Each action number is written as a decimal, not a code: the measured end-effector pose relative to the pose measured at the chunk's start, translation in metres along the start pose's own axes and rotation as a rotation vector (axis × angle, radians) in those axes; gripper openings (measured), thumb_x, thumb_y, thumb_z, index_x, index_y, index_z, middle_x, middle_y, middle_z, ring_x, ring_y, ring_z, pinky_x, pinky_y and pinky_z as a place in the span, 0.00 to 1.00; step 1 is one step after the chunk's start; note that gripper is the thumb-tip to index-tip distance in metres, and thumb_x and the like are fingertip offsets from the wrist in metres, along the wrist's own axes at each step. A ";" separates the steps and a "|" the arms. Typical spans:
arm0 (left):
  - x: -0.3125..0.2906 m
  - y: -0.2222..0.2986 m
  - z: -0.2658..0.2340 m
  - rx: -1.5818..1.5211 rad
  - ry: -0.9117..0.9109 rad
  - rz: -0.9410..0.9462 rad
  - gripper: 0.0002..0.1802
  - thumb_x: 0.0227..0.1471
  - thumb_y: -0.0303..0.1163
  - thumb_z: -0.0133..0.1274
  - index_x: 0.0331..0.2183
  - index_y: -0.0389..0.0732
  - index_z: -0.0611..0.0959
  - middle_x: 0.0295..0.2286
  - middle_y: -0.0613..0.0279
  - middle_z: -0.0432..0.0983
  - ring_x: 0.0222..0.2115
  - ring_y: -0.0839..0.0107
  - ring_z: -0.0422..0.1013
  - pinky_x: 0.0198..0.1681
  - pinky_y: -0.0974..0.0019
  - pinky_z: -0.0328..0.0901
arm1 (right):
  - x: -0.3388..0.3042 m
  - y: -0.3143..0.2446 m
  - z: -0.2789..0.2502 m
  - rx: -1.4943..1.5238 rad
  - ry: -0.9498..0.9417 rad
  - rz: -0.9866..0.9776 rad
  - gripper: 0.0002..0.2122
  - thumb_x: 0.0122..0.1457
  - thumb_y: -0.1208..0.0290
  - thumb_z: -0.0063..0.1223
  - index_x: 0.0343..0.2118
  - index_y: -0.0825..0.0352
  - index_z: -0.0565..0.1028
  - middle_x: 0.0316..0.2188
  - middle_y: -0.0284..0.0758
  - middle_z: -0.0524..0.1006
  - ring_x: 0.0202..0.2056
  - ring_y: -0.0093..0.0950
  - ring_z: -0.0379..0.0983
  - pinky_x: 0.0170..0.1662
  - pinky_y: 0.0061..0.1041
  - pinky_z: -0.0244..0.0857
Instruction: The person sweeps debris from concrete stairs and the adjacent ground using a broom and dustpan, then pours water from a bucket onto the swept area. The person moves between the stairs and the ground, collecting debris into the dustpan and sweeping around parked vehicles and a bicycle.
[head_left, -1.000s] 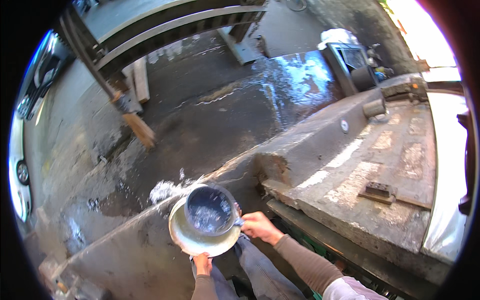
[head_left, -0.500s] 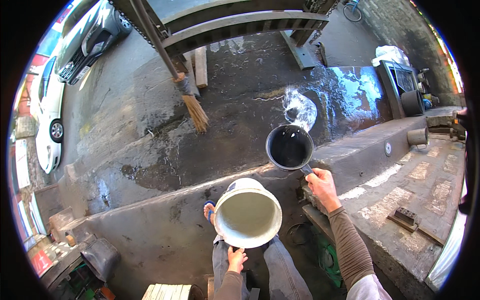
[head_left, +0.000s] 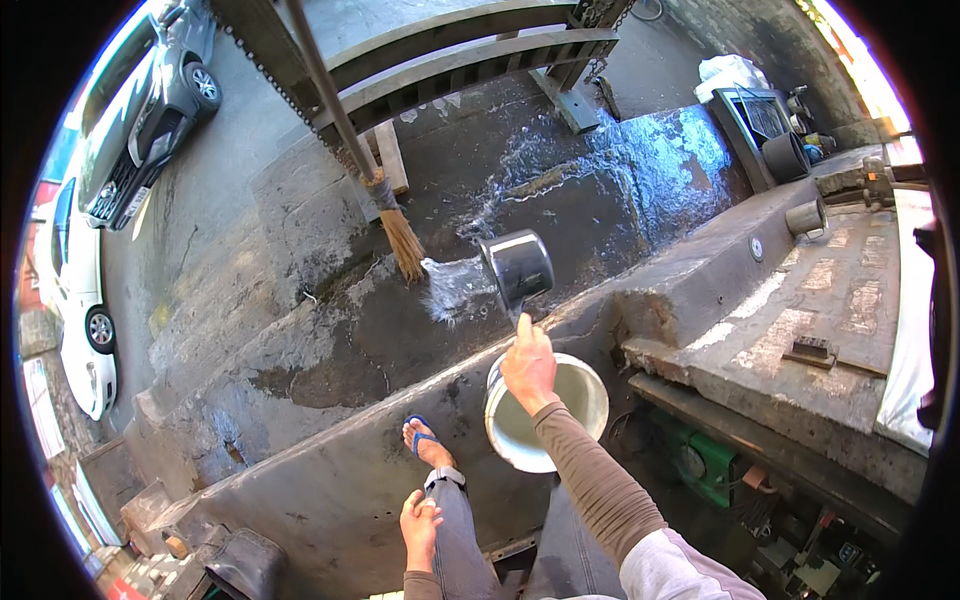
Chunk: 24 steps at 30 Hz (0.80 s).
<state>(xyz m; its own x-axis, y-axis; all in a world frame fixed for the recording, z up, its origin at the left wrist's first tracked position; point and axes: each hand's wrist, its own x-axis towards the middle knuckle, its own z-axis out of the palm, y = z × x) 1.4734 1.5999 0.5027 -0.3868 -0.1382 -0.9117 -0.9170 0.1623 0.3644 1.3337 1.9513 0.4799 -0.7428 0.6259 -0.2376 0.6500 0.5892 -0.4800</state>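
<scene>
My right hand (head_left: 530,362) grips the handle of a black dipper (head_left: 517,270), a pot-like scoop tipped on its side. Water (head_left: 458,290) pours from its mouth to the left, over the dark wet ground near the broom. Under my right wrist stands a white bucket (head_left: 592,385), its inside partly hidden by my hand and forearm. My left hand (head_left: 421,525) hovers by my left knee, apart from the bucket, with fingers curled in and nothing visible in them.
A straw broom (head_left: 400,240) leans against a metal frame (head_left: 470,65) ahead. A low concrete ledge (head_left: 330,425) crosses in front of my sandalled foot. Two cars (head_left: 150,110) are parked at left. Green machinery (head_left: 708,465) sits below the right-hand slab (head_left: 800,300).
The dipper has swung left and tipped over, its water now falling nearer the broom. My left hand has come away from the bucket, which now appears further right.
</scene>
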 end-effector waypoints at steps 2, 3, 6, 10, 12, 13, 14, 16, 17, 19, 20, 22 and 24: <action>0.008 0.003 -0.046 0.011 0.012 -0.035 0.27 0.60 0.26 0.54 0.60 0.36 0.69 0.39 0.60 0.80 0.33 0.73 0.76 0.33 0.68 0.74 | -0.019 -0.006 0.007 0.057 0.111 -0.029 0.27 0.54 0.80 0.49 0.60 0.73 0.66 0.41 0.50 0.76 0.46 0.47 0.73 0.49 0.42 0.68; 0.011 0.007 -0.072 0.025 0.025 -0.037 0.27 0.60 0.26 0.54 0.59 0.36 0.70 0.39 0.60 0.80 0.33 0.73 0.76 0.33 0.68 0.74 | -0.031 -0.006 0.006 0.135 0.155 -0.021 0.27 0.53 0.81 0.49 0.60 0.72 0.67 0.43 0.51 0.77 0.46 0.47 0.74 0.50 0.41 0.67; 0.024 0.038 -0.144 0.106 0.088 -0.014 0.25 0.60 0.24 0.51 0.59 0.36 0.70 0.38 0.57 0.80 0.31 0.71 0.76 0.31 0.68 0.73 | -0.080 -0.005 -0.009 0.424 0.344 0.111 0.23 0.55 0.82 0.48 0.57 0.74 0.71 0.34 0.40 0.78 0.34 0.34 0.75 0.39 0.33 0.70; 0.056 0.125 -0.187 0.076 0.145 0.077 0.21 0.60 0.24 0.50 0.55 0.37 0.72 0.33 0.60 0.77 0.26 0.73 0.74 0.26 0.69 0.71 | -0.168 0.021 -0.040 1.020 0.285 0.683 0.18 0.54 0.81 0.48 0.49 0.73 0.75 0.20 0.29 0.72 0.18 0.16 0.64 0.20 0.19 0.58; 0.076 0.191 -0.172 0.121 0.108 0.240 0.21 0.60 0.25 0.52 0.55 0.36 0.73 0.34 0.62 0.77 0.27 0.74 0.74 0.26 0.70 0.71 | -0.200 0.044 -0.040 0.999 0.238 0.848 0.12 0.56 0.80 0.47 0.42 0.72 0.77 0.18 0.29 0.71 0.14 0.15 0.62 0.15 0.16 0.54; 0.087 0.228 -0.155 0.183 0.096 0.323 0.21 0.60 0.26 0.53 0.55 0.36 0.73 0.35 0.63 0.77 0.27 0.75 0.74 0.27 0.70 0.71 | -0.210 0.057 -0.036 0.965 0.163 0.929 0.09 0.58 0.79 0.47 0.38 0.71 0.78 0.18 0.30 0.71 0.13 0.16 0.62 0.14 0.17 0.55; 0.094 0.268 -0.134 0.186 0.031 0.421 0.23 0.60 0.27 0.55 0.56 0.36 0.72 0.39 0.62 0.77 0.30 0.76 0.73 0.28 0.72 0.70 | -0.215 0.068 -0.028 0.905 0.134 0.966 0.06 0.57 0.81 0.46 0.29 0.69 0.76 0.17 0.30 0.71 0.13 0.17 0.62 0.13 0.17 0.54; 0.103 0.352 -0.083 0.206 -0.087 0.555 0.26 0.59 0.29 0.58 0.57 0.36 0.72 0.44 0.61 0.76 0.36 0.77 0.73 0.32 0.73 0.70 | -0.216 0.087 -0.010 0.799 0.109 0.949 0.05 0.55 0.79 0.47 0.27 0.69 0.75 0.16 0.30 0.71 0.13 0.18 0.63 0.15 0.21 0.55; 0.104 0.395 -0.055 0.209 -0.143 0.612 0.28 0.58 0.30 0.59 0.58 0.36 0.71 0.45 0.60 0.75 0.38 0.76 0.73 0.34 0.72 0.71 | -0.212 0.093 -0.001 0.694 0.093 0.960 0.05 0.55 0.79 0.48 0.25 0.69 0.75 0.15 0.30 0.71 0.13 0.19 0.63 0.17 0.24 0.55; 0.095 0.475 0.000 0.259 -0.202 0.820 0.30 0.58 0.28 0.59 0.59 0.35 0.71 0.49 0.57 0.73 0.42 0.73 0.73 0.37 0.72 0.71 | -0.203 0.098 0.009 0.605 0.120 0.944 0.06 0.54 0.75 0.54 0.32 0.72 0.78 0.20 0.37 0.76 0.25 0.30 0.75 0.32 0.32 0.69; 0.088 0.515 0.025 0.290 -0.176 0.855 0.32 0.56 0.27 0.60 0.60 0.34 0.69 0.51 0.56 0.72 0.44 0.72 0.73 0.39 0.71 0.71 | -0.201 0.096 0.010 0.261 0.152 0.814 0.11 0.54 0.73 0.56 0.39 0.72 0.77 0.29 0.41 0.77 0.34 0.35 0.76 0.40 0.36 0.69; 0.072 0.585 0.072 0.308 -0.184 0.957 0.38 0.53 0.27 0.61 0.62 0.32 0.66 0.55 0.52 0.68 0.48 0.69 0.72 0.44 0.67 0.70 | -0.196 0.087 0.004 -0.018 0.185 0.756 0.23 0.54 0.70 0.59 0.53 0.72 0.72 0.45 0.47 0.75 0.48 0.45 0.72 0.53 0.43 0.66; 0.061 0.644 0.114 0.285 -0.199 0.993 0.45 0.50 0.29 0.64 0.64 0.31 0.62 0.59 0.49 0.65 0.53 0.65 0.69 0.51 0.62 0.68 | -0.196 0.072 -0.008 0.090 0.160 0.794 0.30 0.53 0.72 0.60 0.60 0.70 0.67 0.55 0.48 0.69 0.57 0.46 0.64 0.60 0.43 0.60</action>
<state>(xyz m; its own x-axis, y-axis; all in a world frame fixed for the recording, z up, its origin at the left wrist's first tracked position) 0.8702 1.8076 0.6602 -0.9054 0.3418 -0.2519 -0.1300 0.3416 0.9308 1.5280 1.8754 0.4989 -0.0295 0.9091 -0.4155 0.9529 -0.0999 -0.2863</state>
